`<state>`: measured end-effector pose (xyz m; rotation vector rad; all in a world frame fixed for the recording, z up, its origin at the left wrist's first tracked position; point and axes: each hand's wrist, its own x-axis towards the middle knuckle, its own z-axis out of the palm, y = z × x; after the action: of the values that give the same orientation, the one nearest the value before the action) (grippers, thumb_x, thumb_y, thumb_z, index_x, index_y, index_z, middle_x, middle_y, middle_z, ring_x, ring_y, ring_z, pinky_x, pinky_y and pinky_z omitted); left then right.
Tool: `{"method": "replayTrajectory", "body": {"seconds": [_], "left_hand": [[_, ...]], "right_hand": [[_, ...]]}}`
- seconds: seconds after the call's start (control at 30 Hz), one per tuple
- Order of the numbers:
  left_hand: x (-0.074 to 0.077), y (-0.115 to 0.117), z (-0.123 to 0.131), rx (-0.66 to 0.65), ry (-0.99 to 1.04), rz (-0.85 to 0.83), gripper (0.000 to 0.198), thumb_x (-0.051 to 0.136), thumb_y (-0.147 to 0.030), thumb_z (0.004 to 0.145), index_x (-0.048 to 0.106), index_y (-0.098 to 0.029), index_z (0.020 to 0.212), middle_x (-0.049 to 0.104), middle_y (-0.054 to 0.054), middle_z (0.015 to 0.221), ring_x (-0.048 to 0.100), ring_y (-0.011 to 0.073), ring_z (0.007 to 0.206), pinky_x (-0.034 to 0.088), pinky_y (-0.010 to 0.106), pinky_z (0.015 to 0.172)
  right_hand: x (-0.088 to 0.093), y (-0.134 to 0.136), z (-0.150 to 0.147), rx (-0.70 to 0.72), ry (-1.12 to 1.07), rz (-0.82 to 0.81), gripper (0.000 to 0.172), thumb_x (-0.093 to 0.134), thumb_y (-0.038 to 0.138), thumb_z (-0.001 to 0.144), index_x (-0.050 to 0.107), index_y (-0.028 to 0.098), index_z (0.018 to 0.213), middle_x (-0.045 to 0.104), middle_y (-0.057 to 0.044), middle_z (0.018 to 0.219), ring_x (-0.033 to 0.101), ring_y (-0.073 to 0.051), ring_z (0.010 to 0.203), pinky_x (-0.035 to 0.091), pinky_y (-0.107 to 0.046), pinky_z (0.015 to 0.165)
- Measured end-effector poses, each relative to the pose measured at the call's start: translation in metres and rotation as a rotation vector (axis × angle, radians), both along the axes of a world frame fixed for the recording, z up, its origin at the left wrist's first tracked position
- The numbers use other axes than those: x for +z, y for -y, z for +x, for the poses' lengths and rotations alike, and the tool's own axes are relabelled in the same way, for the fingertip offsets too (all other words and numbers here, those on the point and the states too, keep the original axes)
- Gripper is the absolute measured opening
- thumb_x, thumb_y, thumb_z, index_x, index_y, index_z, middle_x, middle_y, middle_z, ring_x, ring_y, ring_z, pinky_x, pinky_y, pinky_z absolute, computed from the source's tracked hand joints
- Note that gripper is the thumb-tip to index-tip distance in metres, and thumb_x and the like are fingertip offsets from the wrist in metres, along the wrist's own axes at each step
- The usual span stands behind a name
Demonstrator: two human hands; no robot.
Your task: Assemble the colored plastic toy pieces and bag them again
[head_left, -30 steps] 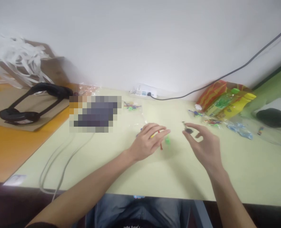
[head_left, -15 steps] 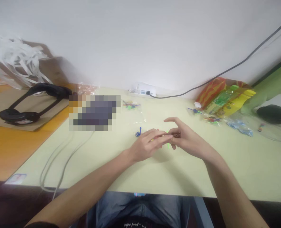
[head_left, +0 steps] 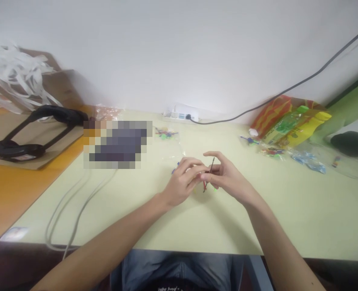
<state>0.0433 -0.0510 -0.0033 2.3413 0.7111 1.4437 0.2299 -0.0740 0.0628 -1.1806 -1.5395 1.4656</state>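
My two hands meet above the pale table (head_left: 154, 218). My right hand (head_left: 231, 178) pinches a thin black stick with an arrow-like tip (head_left: 212, 162) between thumb and fingers, its index finger raised and bent. My left hand (head_left: 183, 184) is closed, fingertips against the right hand's, and hides most of what it grips. Below the fingertips shows a small red plastic piece (head_left: 205, 185), with bits of yellow and green near it. A blue piece (head_left: 175, 166) lies on the table, partly behind my left hand.
A blurred-out dark device (head_left: 118, 141) and white cables (head_left: 78, 214) lie to the left. A black frame-shaped object (head_left: 39, 133) rests on cardboard. At the back stands a white power strip (head_left: 181, 113). Small bagged coloured pieces (head_left: 166, 133), a green bottle (head_left: 287, 125) and a yellow packet (head_left: 308, 129) lie around.
The black stick now stands nearly upright in my right fingers, plainly visible. Both hands have shifted slightly left, and my left hand covers more of the blue piece.
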Motion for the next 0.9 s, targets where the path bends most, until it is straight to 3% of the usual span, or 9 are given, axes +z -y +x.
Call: {"method": "replayTrajectory", "body": {"seconds": [0.1,0.2,0.3,0.4,0.53,0.67,0.9], "left_hand": [[0.0,-0.002,0.001,0.003,0.036,-0.007,0.022,0.06,-0.021,0.099,0.063,-0.023,0.12,0.067,0.011,0.123,0.06,0.0232,0.12,0.052,0.045,0.103],[-0.002,-0.004,0.003,-0.014,0.082,-0.036,0.023,0.064,-0.019,0.096,0.063,-0.021,0.119,0.071,0.009,0.115,0.065,0.0201,0.113,0.055,0.039,0.099],[-0.004,-0.003,0.005,0.018,0.08,-0.08,0.018,0.067,-0.021,0.095,0.066,-0.021,0.113,0.074,0.007,0.107,0.07,0.0179,0.101,0.058,0.034,0.091],[-0.005,0.0,0.007,0.044,0.069,-0.11,0.016,0.069,-0.023,0.093,0.069,-0.02,0.108,0.076,0.007,0.105,0.073,0.0172,0.096,0.06,0.031,0.088],[-0.004,0.003,0.008,0.062,0.088,-0.109,0.016,0.073,-0.021,0.089,0.07,-0.02,0.105,0.078,0.005,0.102,0.075,0.0159,0.09,0.061,0.028,0.083],[0.0,0.004,0.009,0.077,0.122,-0.077,0.017,0.076,-0.019,0.086,0.071,-0.019,0.103,0.079,0.005,0.099,0.076,0.0155,0.087,0.062,0.027,0.081],[0.004,0.006,0.017,0.058,0.174,-0.118,0.015,0.077,-0.018,0.084,0.073,-0.018,0.098,0.079,0.006,0.096,0.076,0.0156,0.085,0.063,0.026,0.079]], "right_hand": [[-0.004,0.003,-0.003,-0.029,-0.064,-0.015,0.069,0.082,0.045,0.075,0.043,0.023,0.128,0.063,0.005,0.075,0.06,-0.013,0.063,0.044,-0.025,0.057],[-0.01,0.008,-0.002,-0.083,-0.06,0.004,0.06,0.081,0.042,0.076,0.046,0.024,0.122,0.062,0.006,0.074,0.062,-0.014,0.065,0.046,-0.026,0.06],[-0.018,0.014,0.001,-0.164,0.046,0.106,0.039,0.074,0.038,0.084,0.053,0.024,0.114,0.065,0.003,0.076,0.064,-0.015,0.067,0.047,-0.027,0.062],[-0.025,0.022,0.002,-0.227,0.318,0.281,0.009,0.063,0.031,0.092,0.062,0.022,0.095,0.067,0.0,0.076,0.06,-0.014,0.062,0.044,-0.027,0.06],[-0.033,0.032,-0.004,-0.293,0.652,0.546,0.021,0.051,0.023,0.098,0.062,0.021,0.08,0.063,0.0,0.07,0.05,-0.013,0.055,0.035,-0.027,0.058],[-0.044,0.034,-0.009,-0.351,0.727,0.748,0.026,0.045,0.021,0.1,0.056,0.02,0.076,0.059,-0.001,0.07,0.049,-0.013,0.057,0.034,-0.027,0.06],[-0.047,0.035,-0.008,-0.436,0.601,0.747,0.024,0.052,0.02,0.097,0.056,0.019,0.074,0.055,0.004,0.064,0.043,-0.009,0.051,0.033,-0.023,0.056]]}}
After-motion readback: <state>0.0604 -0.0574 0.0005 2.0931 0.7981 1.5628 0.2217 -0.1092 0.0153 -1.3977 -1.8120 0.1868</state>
